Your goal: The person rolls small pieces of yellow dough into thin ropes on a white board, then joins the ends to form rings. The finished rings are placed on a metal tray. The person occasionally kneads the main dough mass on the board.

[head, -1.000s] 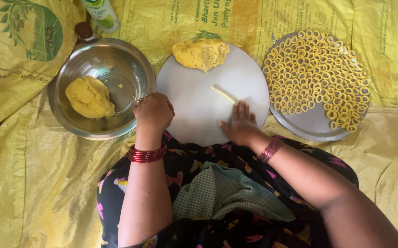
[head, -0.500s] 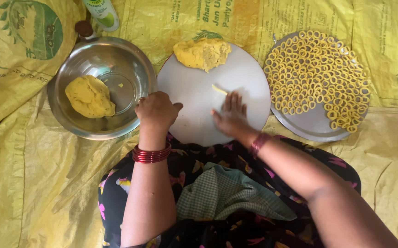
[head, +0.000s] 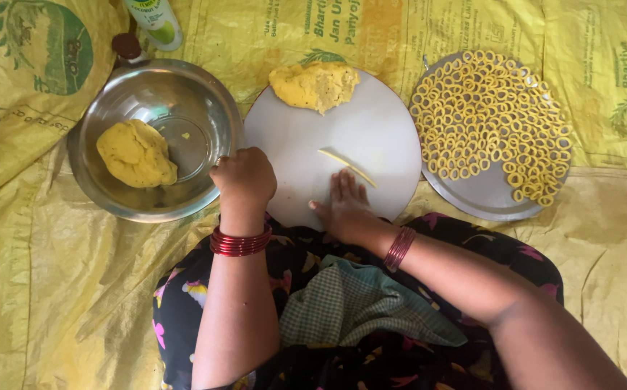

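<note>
A wide yellow woven sheet is lying under everything, spreading out on all sides of both hands. On it, just beyond the left hand, a round steel bowl is sitting with a big lump of yellow dough resting inside, off to the left of the knuckles. Directly ahead of both hands a round white board is lying flat, and a second, rougher lump of dough is sitting at its far edge, well beyond the fingertips. Out to the right of the right hand a steel plate is carrying a dense crowd of small yellow dough rings, packed edge to edge.

Now the hands: the left hand is curled into a loose fist, resting at the near left edge of the board, right beside the bowl's rim; whether it is gripping anything inside, I cannot tell. Red bangles are circling that wrist. The right hand is lying flat on the board, fingers stretched out and close together, and the fingertips are touching the near end of a thin rolled dough strip, which is stretching away at a slant just past them, toward the left.

Far beyond the left hand, a green-and-white bottle is lying at the top, with a small dark cap beside the bowl
</note>
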